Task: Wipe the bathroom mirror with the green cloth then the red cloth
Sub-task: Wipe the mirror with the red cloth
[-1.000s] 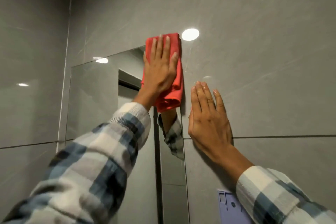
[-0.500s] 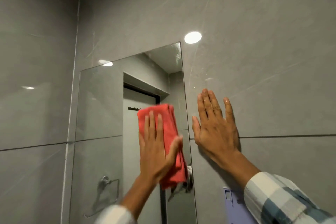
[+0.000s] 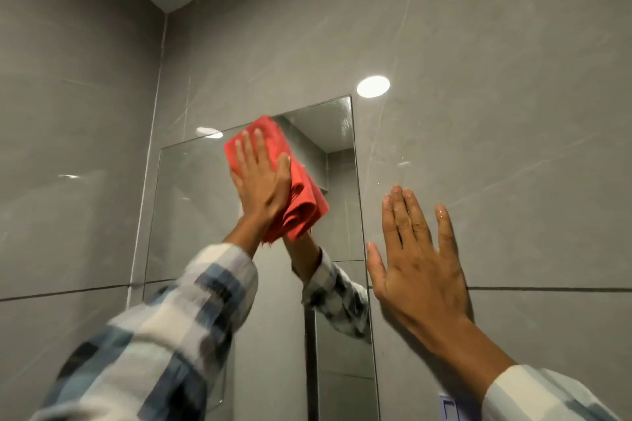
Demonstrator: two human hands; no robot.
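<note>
The red cloth [image 3: 301, 202] is judged light, soft and fully compliant; no stiffness is expected, and it is expected to bunch or slip out of fold if pressed unevenly. It is best taken flat under the palm with the fingers spread over its upper half, so that pressure is passed evenly to the glass. The mirror [image 3: 191, 215] is judged rigid, smooth and fragile; firm but moderate pressure is advised, above all near its bare edges.

The red cloth is seen folded into a thick pad, coral-red, with rounded folds hanging loose at its lower right. It is located in the upper centre of the frame, pressed against the upper part of the mirror, with one corner reaching the mirror's top edge.

The left hand [image 3: 261, 181] is laid open and flat on the red cloth, fingers extended upward, thumb out toward the right; the cloth is pinned to the glass rather than gripped in a fist. The right hand [image 3: 415, 263] is held empty and open, fingers slightly spread, flat against the grey tiled wall [image 3: 513, 147] just right of the mirror's right edge. The fingertips appear wet.

The mirror is a frameless, tall rectangle. A checked sleeve [image 3: 164, 335] is seen in the lower left, and its reflection is seen in the glass. The green cloth is not seen in the frame.
</note>
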